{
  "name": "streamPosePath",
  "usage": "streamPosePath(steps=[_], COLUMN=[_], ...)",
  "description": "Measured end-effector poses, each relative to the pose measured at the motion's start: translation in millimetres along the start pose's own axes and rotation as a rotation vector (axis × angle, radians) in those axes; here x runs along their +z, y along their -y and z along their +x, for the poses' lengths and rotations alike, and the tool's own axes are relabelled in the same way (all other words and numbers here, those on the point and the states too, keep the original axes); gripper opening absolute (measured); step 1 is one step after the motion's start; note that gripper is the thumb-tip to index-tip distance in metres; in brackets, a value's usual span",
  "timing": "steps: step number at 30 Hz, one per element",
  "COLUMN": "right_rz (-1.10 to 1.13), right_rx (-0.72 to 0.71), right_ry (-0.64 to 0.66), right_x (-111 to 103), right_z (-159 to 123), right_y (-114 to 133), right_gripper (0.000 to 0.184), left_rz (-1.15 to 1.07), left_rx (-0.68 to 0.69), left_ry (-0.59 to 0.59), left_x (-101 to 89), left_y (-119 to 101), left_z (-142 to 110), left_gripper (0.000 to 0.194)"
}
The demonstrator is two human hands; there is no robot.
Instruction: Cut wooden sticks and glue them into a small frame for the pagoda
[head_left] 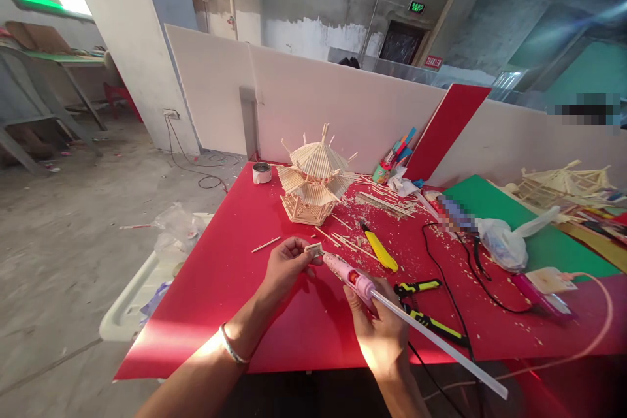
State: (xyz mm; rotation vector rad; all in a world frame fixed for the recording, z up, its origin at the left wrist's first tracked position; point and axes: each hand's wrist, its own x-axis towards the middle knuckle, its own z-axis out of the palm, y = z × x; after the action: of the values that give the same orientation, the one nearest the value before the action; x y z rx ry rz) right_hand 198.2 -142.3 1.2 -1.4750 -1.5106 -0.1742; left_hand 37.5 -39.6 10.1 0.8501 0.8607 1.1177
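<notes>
Pink hot glue gun (343,272) in my right hand (379,320), which is wrapped closed around its body, above the near part of a red surface (210,281); a long translucent glue stick (438,339) runs out of its back end toward the lower right. My left hand (289,264) pinches a small wooden stick piece (313,249) between thumb and fingers, right at the nozzle; I cannot tell whether the two touch. Beyond my hands stands a tiered pagoda model (316,186) made of pale sticks, with a cup (262,174) to its left. Loose sticks (350,243) and crumbs lie to its right, near a yellow utility knife (382,249). Black-and-yellow pliers (438,328) lie just beside my right hand.
</notes>
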Motion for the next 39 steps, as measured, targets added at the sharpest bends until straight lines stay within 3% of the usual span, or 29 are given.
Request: streamPosePath(steps=[15, 30, 39], right_rz=[0.020, -0.062, 0.003], right_rx=[-0.001, -0.051, 0.105], right_ry=[0.042, -0.050, -0.046], right_x=[0.0, -1.7, -3.8], right_z=[-4.3, -0.5, 1.9], right_y=[-1.5, -4.7, -8.2], right_gripper=[0.028, 0.023, 0.031], left_rz=[0.016, 0.032, -0.002], left_rx=[0.013, -0.041, -0.056], left_ry=[-0.007, 0.076, 0.121], left_x=[0.6, 1.6, 1.5], left_y=[-1.1, -1.8, -2.5], left_z=[0.4, -2.0, -3.3], left_gripper=[0.038, 0.039, 0.038])
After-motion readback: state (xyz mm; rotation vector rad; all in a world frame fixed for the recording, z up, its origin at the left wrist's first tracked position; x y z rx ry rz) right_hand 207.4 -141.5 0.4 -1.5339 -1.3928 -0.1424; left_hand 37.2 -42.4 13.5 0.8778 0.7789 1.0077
